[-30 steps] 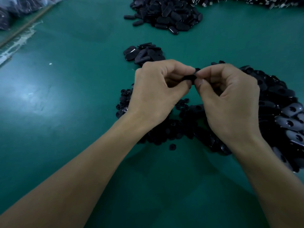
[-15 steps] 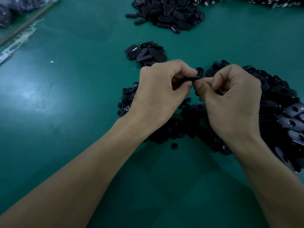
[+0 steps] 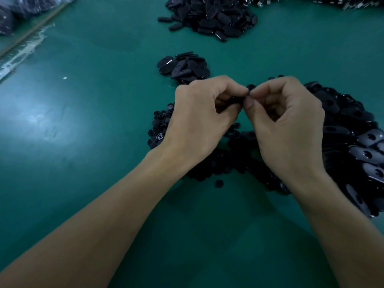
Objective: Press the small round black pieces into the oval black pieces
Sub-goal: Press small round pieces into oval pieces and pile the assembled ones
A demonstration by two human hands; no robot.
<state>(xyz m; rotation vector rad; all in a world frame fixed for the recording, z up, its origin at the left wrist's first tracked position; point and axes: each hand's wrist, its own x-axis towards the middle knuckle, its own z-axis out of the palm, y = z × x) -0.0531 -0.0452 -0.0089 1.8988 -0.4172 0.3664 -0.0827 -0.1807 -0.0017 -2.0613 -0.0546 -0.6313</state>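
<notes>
My left hand [image 3: 199, 119] and my right hand [image 3: 288, 129] meet fingertip to fingertip above the green table. Between them they pinch a black oval piece [image 3: 236, 99], mostly hidden by my fingers. A small round black piece [image 3: 250, 87] shows just above my right fingertips, pinched there. Under my left hand lies a heap of small round pieces [image 3: 158, 129]. A large heap of oval pieces with holes [image 3: 361, 142] spreads under and right of my right hand.
A small pile of oval pieces [image 3: 185, 67] lies just beyond my hands, and a bigger pile [image 3: 214, 17] sits at the far edge. One loose round piece [image 3: 218, 183] lies between my wrists. Clear plastic wrap [image 3: 22, 53] lies at the far left.
Both hands stayed together over the heaps. My right fingers shifted on the piece, and the small round piece now shows at my fingertips.
</notes>
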